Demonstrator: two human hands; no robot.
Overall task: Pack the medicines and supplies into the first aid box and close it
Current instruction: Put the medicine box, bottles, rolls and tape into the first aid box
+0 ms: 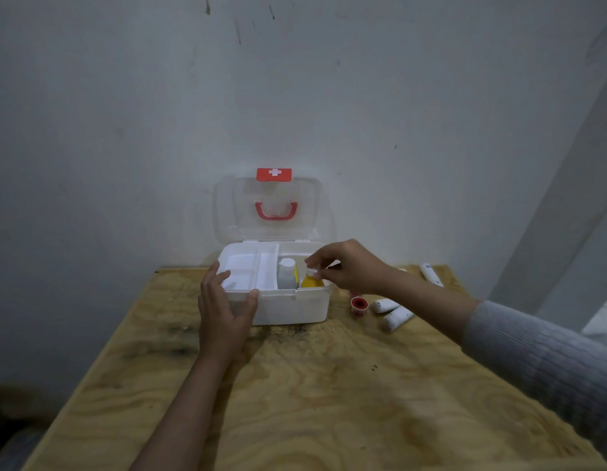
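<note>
Table: bare plywood table [295, 402] fills the foreground, both forearms reaching across it toward the far edge by the wall.
First aid box: white first aid box [288, 307] sits at the table's far edge, its clear lid [271, 209] standing upright against the wall, red handle [275, 211] and red latch [274, 174] showing.
Inside the box: a white tray [249, 268] covers the left half; a grey-white bottle [287, 274] stands upright in the open right half, a yellow bottle [311, 280] just beside it.
Right hand: right hand [349, 266] is over the box, its grip pinching the white cap of the yellow bottle, seemingly setting it down.
Left hand: left hand [223, 307] braces the box's front left corner, grip spread, thumb on the front rim, fingers on the tray's edge.
Still outside: a small red-capped cup [359, 305], two white rolls [393, 312] and a white tube [431, 274] lie to the right of the box.
Progress: I'd judge it about half done; two bottles are in, four items remain, and the lid is not yet shut.
</note>
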